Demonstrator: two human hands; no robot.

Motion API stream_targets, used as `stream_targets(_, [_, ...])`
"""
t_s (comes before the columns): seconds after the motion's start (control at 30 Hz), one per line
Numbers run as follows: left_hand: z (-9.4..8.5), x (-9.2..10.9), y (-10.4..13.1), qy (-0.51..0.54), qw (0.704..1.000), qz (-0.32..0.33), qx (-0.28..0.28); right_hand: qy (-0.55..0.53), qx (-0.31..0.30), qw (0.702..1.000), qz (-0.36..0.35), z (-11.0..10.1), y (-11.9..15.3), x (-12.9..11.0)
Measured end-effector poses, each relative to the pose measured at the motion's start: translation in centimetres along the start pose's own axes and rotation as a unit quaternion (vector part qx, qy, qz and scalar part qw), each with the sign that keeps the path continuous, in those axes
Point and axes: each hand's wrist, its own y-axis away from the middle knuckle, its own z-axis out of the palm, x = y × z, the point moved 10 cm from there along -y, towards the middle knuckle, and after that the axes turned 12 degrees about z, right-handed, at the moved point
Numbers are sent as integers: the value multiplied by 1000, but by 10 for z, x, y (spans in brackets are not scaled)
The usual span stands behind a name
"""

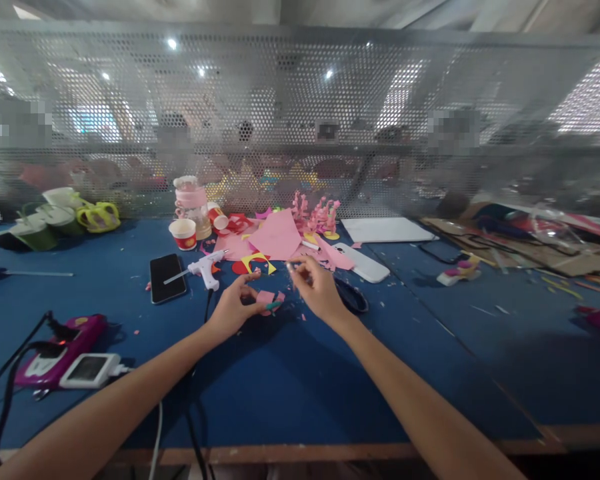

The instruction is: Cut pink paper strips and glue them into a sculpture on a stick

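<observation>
Okay, quick count: two red-and-white paper cups (183, 235); one white glue gun (205, 268); two phones, one black (168, 279), one white (366, 263); two curly pink paper bunches (323, 216); one purple power strip (83, 333) on the left; one pink paper piece (266, 298) in hand.

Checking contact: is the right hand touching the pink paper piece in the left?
Apart: the head view shows blue tabletop between the right hand and the pink paper piece.
</observation>
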Motion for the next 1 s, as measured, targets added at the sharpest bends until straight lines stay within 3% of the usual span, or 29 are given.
stream_targets(0.07, [-6,10,-1,-48,998,37,11,-8,38,999,7,-15,-6,7])
stream_targets(0.13, [-11,19,-1,-90,993,71,22,-43,11,999,30,-14,-10,15])
stream_targets(0.3, [-17,30,1,-141,982,115,48,-130,-154,972,125,28,-2,27])
stream_targets(0.47, [-15,32,3,-148,979,131,46,-133,-238,950,155,60,15,21])
stream_targets(0.63, [-7,30,3,-110,988,110,14,-135,-240,951,142,63,18,13])
stream_targets(0.83, [3,14,3,-56,997,47,-21,-149,-233,942,191,60,17,21])
stream_targets(0.93, [1,10,6,-121,992,43,-9,-139,-200,945,220,56,15,30])
stream_targets(1.0, [0,17,10,-198,977,74,-1,-133,-174,949,228,54,14,35])
